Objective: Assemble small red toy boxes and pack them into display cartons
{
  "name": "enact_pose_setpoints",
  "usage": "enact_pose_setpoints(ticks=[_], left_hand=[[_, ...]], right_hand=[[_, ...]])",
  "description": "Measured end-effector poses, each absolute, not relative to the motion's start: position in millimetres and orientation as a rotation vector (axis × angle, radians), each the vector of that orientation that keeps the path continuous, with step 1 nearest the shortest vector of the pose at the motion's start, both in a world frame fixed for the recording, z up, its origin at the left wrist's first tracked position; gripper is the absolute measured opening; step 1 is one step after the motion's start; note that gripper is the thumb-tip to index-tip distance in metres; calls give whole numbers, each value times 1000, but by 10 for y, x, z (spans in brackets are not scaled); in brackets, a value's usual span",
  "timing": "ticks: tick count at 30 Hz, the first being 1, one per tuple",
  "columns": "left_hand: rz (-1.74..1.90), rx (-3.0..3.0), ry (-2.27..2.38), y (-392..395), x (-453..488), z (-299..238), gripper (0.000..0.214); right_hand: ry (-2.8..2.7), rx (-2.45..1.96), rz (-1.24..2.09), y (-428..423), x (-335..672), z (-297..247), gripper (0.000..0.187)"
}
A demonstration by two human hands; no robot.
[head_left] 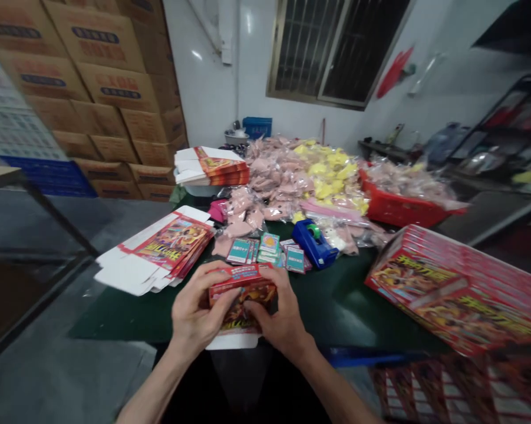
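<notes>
Both hands grip a red printed box point(243, 277) at the table's near edge, with a white flap sticking out at its lower end. My left hand point(198, 309) wraps its left side, thumb pressed on the front face. On the right side, my right hand point(280, 315) holds it the same way, its thumb also on the front. Just beyond the box lie small stacks of cards point(269, 247). A blue tape dispenser point(316, 244) with green tape stands right of the cards. Flattened printed cartons point(168, 244) are piled to the left.
Bagged pink items point(276, 171) and yellow ones point(329, 168) heap at the back, beside a red basket point(398, 203). Finished-looking red boxes point(451, 288) stand in rows on the right. More flat cartons point(212, 168) lie back left. Brown cardboard boxes point(110, 88) are stacked along the wall.
</notes>
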State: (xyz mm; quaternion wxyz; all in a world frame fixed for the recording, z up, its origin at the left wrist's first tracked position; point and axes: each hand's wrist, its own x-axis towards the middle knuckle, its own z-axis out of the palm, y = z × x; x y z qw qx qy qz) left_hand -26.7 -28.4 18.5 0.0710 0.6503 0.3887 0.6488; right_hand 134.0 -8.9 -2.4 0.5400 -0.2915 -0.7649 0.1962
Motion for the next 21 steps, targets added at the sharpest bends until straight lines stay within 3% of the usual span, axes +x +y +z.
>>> enact_pose_setpoints(ticks=[3,7,12,21], left_hand=[[2059,1960,1205,-253,-356,277,32],[2007,2025,1294,-155,-491,184,29],[1960,2124,1307,-128,-501,11,31],[1910,2165,1245,-281,-490,-2,29]], right_hand=[[-1728,-757,501,30,1609,61,63],[-1450,-1366,356,508,2265,159,26],[-1529,-1679,487,1218,2865,244,13],[-1381,-2065,1024,1499,2846,289,28]])
